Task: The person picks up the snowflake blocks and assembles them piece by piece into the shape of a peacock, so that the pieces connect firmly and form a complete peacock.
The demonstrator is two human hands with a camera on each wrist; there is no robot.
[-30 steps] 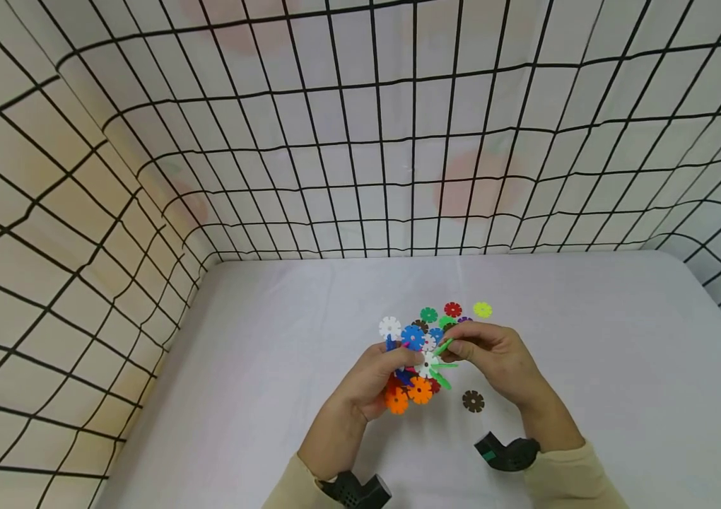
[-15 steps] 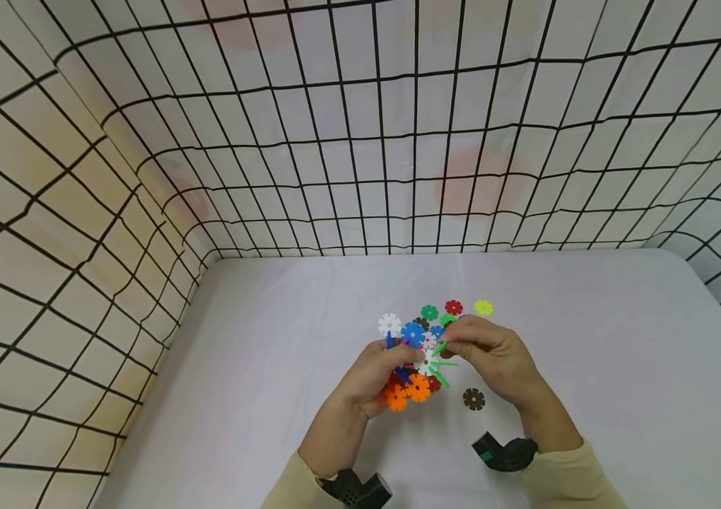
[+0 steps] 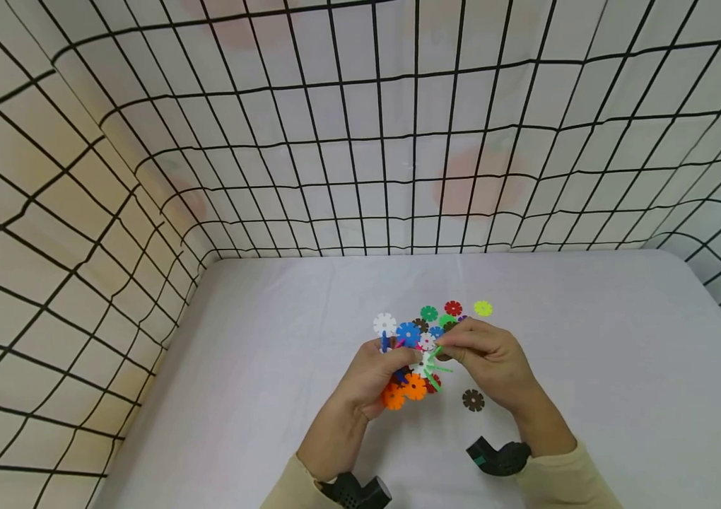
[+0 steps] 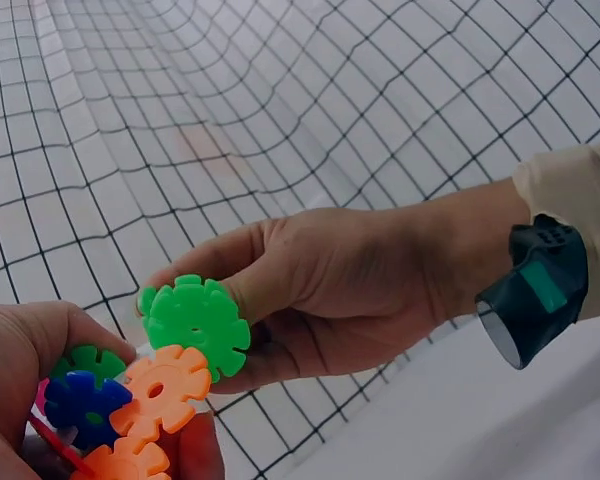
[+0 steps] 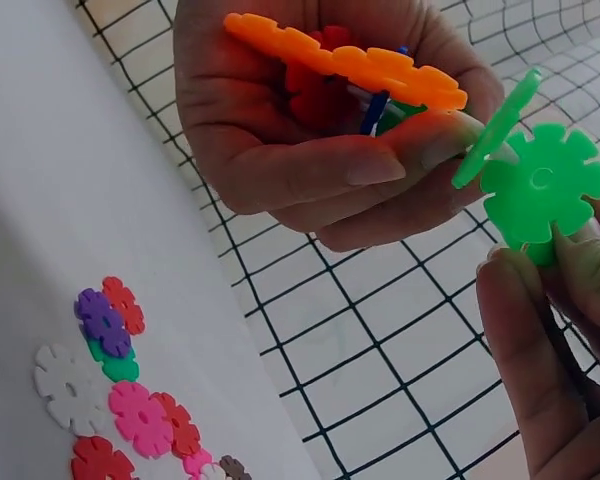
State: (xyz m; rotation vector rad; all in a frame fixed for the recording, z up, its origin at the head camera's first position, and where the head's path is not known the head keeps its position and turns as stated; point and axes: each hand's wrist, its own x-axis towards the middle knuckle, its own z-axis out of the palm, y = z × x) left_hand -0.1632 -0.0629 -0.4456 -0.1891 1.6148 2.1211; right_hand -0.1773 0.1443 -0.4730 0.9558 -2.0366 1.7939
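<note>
My left hand (image 3: 370,375) grips a cluster of joined, notched plastic snowflake discs, its thumb lying over a white disc. Orange discs (image 3: 414,387) stick out at the cluster's near side, a blue disc (image 3: 408,334) at its far side. Several bright green discs stand edge-on at its right. My right hand (image 3: 490,357) pinches one green disc (image 5: 543,180) between thumb and fingers, right beside another green disc (image 5: 495,130) by the left fingertips. In the left wrist view the green disc (image 4: 195,325) overlaps an orange one. The left palm hides part of the cluster.
Loose discs lie on the white table behind the hands, among them a yellow disc (image 3: 483,308) and a red disc (image 3: 452,308). A brown disc (image 3: 473,400) lies nearer, below the right hand. Black mesh (image 3: 386,162) rises at the table's back and sides.
The cluster has tilted and shifted slightly left in my left hand. My right hand has moved a little left with it, still pinching the green disc. The loose discs stay where they were.
</note>
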